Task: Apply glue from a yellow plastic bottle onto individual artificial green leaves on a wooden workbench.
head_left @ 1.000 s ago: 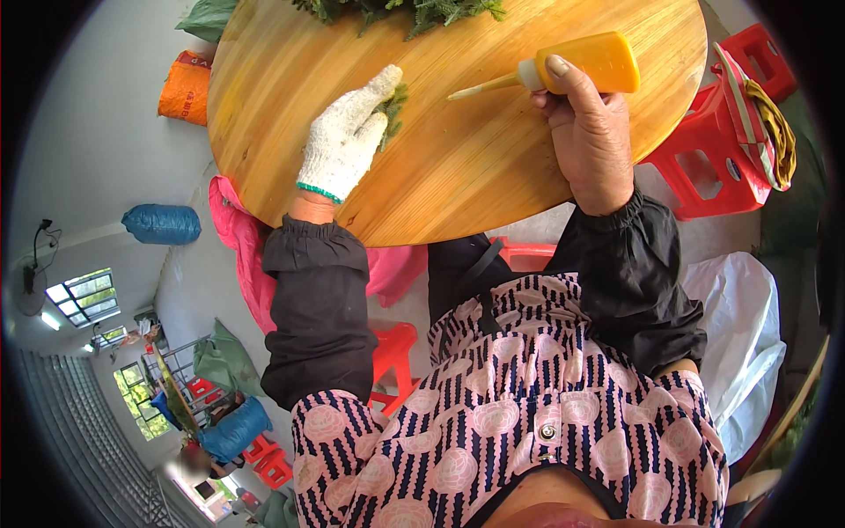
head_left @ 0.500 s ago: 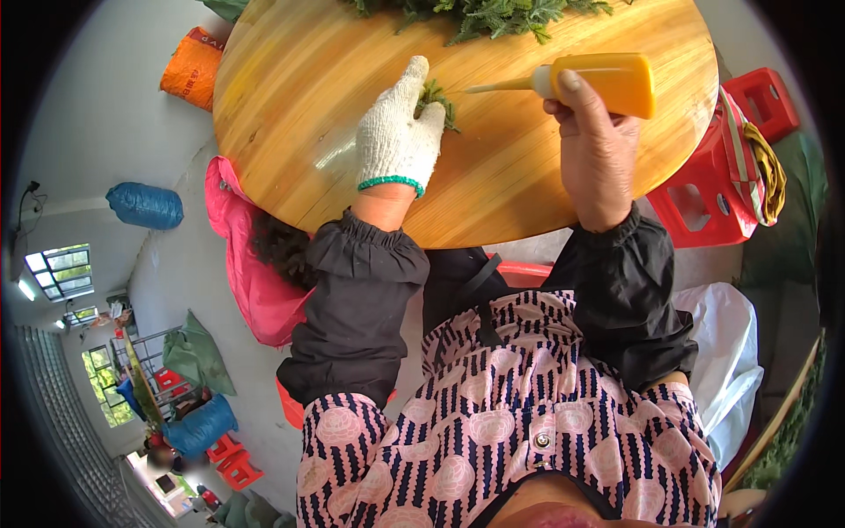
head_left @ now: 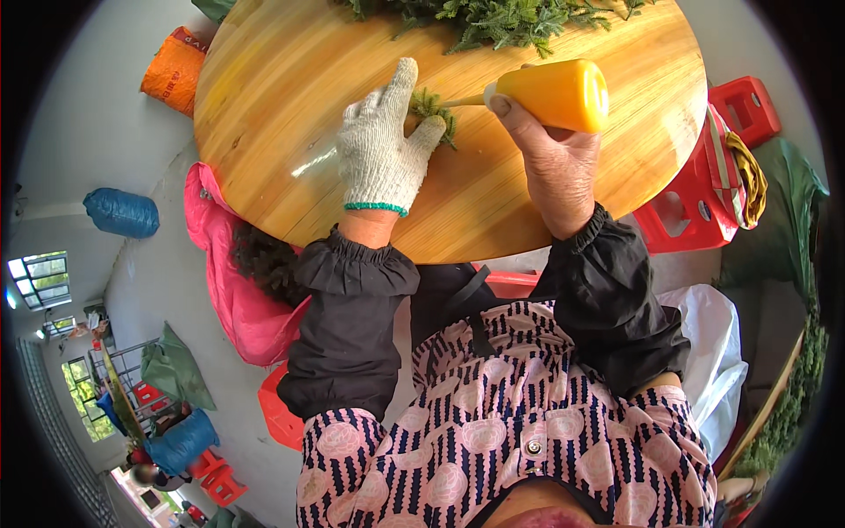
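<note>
My left hand (head_left: 383, 145), in a white knit glove with a green cuff edge, rests on the round wooden table with thumb and index finger spread apart. Between them lies a small green sprig (head_left: 431, 104), partly covered by the thumb. In my bare right hand (head_left: 559, 167) is a yellow squeeze bottle (head_left: 554, 92) with a long thin nozzle, tilted nearly level. The nozzle's tip reaches the right side of the sprig; I cannot tell whether anything comes out. The fingers under the bottle are mostly hidden.
A pile of green foliage (head_left: 502, 22) lies on the far side of the wooden table (head_left: 290, 114). Red plastic stools (head_left: 691, 207) stand at the right, one bearing striped cloth. Pink material (head_left: 251, 304) is at the left, beyond it an orange sack (head_left: 174, 75) and blue bundle (head_left: 123, 211).
My right hand has brought the bottle left, so its nozzle now meets the sprig. My left fingers have spread somewhat. The whole view has shifted slightly.
</note>
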